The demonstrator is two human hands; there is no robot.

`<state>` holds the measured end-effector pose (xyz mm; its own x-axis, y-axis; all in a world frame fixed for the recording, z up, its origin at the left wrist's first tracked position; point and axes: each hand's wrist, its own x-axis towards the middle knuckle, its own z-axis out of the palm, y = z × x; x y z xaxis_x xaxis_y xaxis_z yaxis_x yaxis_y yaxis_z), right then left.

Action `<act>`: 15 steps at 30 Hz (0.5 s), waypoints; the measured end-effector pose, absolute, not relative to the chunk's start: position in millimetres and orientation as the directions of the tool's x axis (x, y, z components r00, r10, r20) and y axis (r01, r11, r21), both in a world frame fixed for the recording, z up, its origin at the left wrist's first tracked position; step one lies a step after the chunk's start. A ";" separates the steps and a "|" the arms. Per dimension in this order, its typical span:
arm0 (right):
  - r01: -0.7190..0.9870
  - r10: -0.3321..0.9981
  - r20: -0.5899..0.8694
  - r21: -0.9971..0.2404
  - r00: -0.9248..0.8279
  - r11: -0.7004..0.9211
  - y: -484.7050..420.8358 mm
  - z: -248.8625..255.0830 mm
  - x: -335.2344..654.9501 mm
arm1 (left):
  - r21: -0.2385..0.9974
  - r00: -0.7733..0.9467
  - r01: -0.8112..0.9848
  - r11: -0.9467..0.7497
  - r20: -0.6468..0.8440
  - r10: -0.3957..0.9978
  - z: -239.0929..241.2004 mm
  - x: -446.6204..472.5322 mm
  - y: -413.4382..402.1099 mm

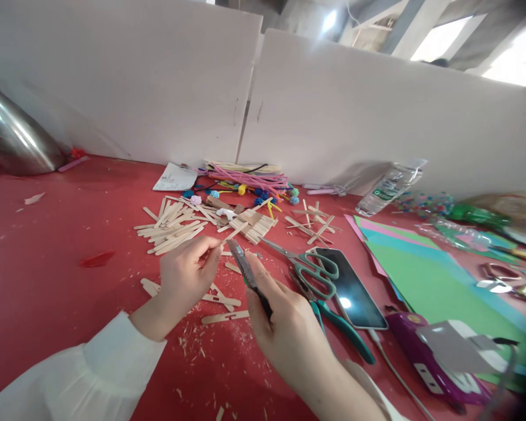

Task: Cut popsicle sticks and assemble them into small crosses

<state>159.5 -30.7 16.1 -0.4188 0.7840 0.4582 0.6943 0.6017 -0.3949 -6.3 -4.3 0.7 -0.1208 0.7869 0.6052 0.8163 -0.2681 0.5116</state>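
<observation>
My left hand [186, 280] is closed, pinching a thin wooden craft stick [234, 234] that points away to the upper right. My right hand [284, 321] is wrapped round a utility knife [244, 266], its tip close to the stick; whether they touch I cannot tell. Beyond my hands, a small raft of joined craft sticks [254, 225] lies by a loose heap of sticks [170, 225]. Below them, slotted sticks [223, 317] and wood shavings [193, 345] are scattered on the red table [114, 216]. Green-handled scissors [318, 272] lie just right of the knife.
Teal-handled pliers [348, 333] and a phone [350, 286] on a cable lie to the right, near coloured paper [412, 263] and a purple power strip [438, 362]. A plastic bottle [388, 190], pipe cleaners [249, 178] and a steel jug [15, 128] stand or lie before the white partition [158, 76].
</observation>
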 end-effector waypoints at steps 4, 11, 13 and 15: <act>0.669 0.832 0.391 -0.497 -0.395 0.552 -31.0 17.1 157.3 | 0.552 -0.148 0.795 -0.251 0.578 0.802 2.7 -4.6 -4.9; 0.602 0.891 0.310 -0.658 -0.331 0.453 -30.2 16.7 153.8 | 0.603 -0.162 0.756 -0.256 0.551 0.818 -1.0 -3.1 -4.0; 0.555 0.906 0.265 -0.721 -0.331 0.414 -29.2 15.5 153.4 | 0.617 -0.165 0.746 -0.251 0.537 0.828 -2.8 -3.8 -2.6; 0.526 0.916 0.219 -0.763 -0.335 0.375 -28.1 14.2 153.5 | 0.631 -0.168 0.737 -0.241 0.517 0.840 -3.6 -4.6 -1.1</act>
